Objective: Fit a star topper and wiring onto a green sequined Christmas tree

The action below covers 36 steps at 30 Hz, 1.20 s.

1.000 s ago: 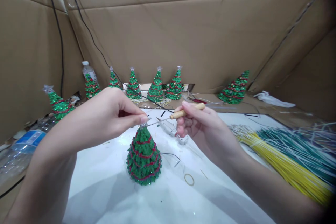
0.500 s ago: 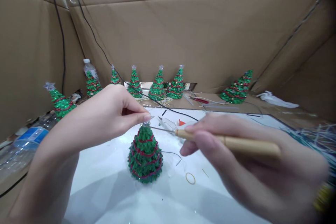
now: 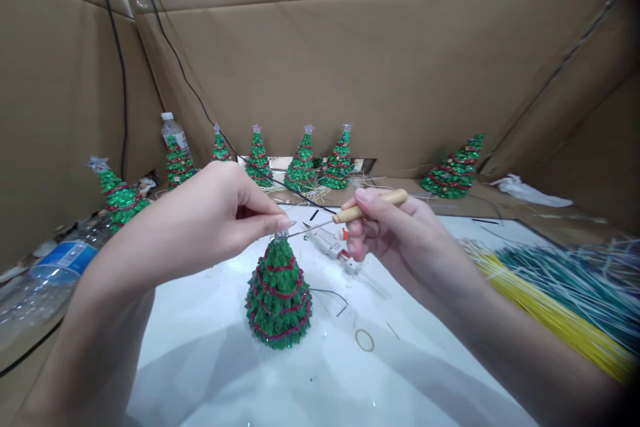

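A small green Christmas tree wound with red garland stands upright on the white board. At its tip, my left hand pinches a small clear star, which the thumb and forefinger partly cover. My right hand is closed around the wooden handle of an awl. The awl's thin metal shaft points left and reaches the star's base, though whether it touches is hard to make out. Behind the shaft lies a white glue gun.
Several similar trees line the back, and another tree leans at the right. Bundles of yellow strands and green strands lie on the right. A plastic bottle rests at left. A yellow ring lies near the tree.
My right hand has moved away from the camera and turned, so the awl's handle now tilts upward to the right. The yellow strands have come into view. My left hand stays at the treetop.
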Each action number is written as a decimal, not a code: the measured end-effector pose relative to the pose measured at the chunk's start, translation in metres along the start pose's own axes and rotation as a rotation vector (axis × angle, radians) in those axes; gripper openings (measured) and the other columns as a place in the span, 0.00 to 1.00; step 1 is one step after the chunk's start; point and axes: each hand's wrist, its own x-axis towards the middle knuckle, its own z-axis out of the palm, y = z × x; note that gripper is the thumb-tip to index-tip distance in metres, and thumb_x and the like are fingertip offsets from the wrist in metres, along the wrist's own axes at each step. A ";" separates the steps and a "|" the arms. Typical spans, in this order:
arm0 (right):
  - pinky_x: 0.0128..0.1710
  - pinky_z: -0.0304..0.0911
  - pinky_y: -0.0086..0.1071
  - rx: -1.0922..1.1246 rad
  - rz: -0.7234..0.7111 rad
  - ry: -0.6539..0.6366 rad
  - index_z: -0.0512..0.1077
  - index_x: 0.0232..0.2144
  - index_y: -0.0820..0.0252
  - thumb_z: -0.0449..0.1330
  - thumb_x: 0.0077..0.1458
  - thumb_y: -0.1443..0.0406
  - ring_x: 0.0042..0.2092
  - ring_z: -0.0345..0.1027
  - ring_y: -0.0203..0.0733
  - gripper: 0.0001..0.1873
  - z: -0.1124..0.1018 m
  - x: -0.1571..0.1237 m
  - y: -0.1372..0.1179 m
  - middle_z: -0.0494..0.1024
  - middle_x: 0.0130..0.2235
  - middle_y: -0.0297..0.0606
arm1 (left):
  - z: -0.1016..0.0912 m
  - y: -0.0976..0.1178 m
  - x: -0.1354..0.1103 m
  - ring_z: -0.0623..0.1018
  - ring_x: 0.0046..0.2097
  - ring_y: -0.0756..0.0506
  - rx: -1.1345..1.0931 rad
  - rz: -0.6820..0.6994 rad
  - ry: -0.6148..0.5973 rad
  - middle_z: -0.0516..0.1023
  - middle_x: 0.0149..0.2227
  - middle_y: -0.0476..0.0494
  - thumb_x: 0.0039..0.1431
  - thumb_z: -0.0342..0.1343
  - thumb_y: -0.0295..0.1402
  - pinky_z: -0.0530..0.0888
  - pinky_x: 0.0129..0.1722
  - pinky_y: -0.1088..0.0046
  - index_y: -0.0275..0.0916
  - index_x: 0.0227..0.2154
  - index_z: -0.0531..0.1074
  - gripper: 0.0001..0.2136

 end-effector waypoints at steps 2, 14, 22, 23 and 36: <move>0.18 0.66 0.17 0.078 0.077 -0.012 0.76 0.22 0.62 0.69 0.47 0.57 0.18 0.68 0.28 0.14 -0.003 0.005 0.005 0.74 0.19 0.30 | 0.000 0.001 0.000 0.51 0.22 0.54 -0.002 0.003 -0.002 0.48 0.20 0.53 0.61 0.48 0.35 0.50 0.17 0.77 0.34 0.20 0.73 0.17; 0.18 0.64 0.16 0.227 0.301 0.053 0.73 0.20 0.61 0.69 0.47 0.59 0.16 0.62 0.24 0.14 -0.004 0.012 0.020 0.71 0.17 0.27 | 0.000 0.001 0.000 0.50 0.23 0.54 0.014 0.011 -0.005 0.48 0.21 0.53 0.62 0.48 0.35 0.50 0.18 0.76 0.35 0.20 0.72 0.17; 0.16 0.60 0.17 0.227 0.134 0.105 0.73 0.21 0.61 0.72 0.41 0.55 0.16 0.61 0.24 0.16 0.003 0.007 0.026 0.69 0.15 0.25 | 0.000 -0.002 0.000 0.49 0.23 0.54 -0.005 -0.005 -0.014 0.47 0.20 0.53 0.62 0.49 0.37 0.49 0.17 0.76 0.34 0.22 0.76 0.17; 0.17 0.61 0.17 0.227 0.132 0.108 0.73 0.21 0.61 0.71 0.41 0.55 0.16 0.61 0.24 0.16 0.003 0.007 0.027 0.69 0.15 0.25 | 0.000 -0.002 0.000 0.50 0.23 0.54 -0.006 -0.006 -0.013 0.48 0.20 0.53 0.62 0.49 0.36 0.50 0.17 0.76 0.34 0.22 0.76 0.17; 0.16 0.59 0.19 0.229 0.112 0.160 0.72 0.19 0.61 0.74 0.36 0.54 0.16 0.59 0.25 0.19 0.005 0.005 0.030 0.68 0.15 0.26 | 0.001 -0.002 0.000 0.50 0.22 0.55 -0.030 0.031 0.038 0.48 0.20 0.52 0.61 0.51 0.35 0.50 0.16 0.79 0.33 0.22 0.77 0.17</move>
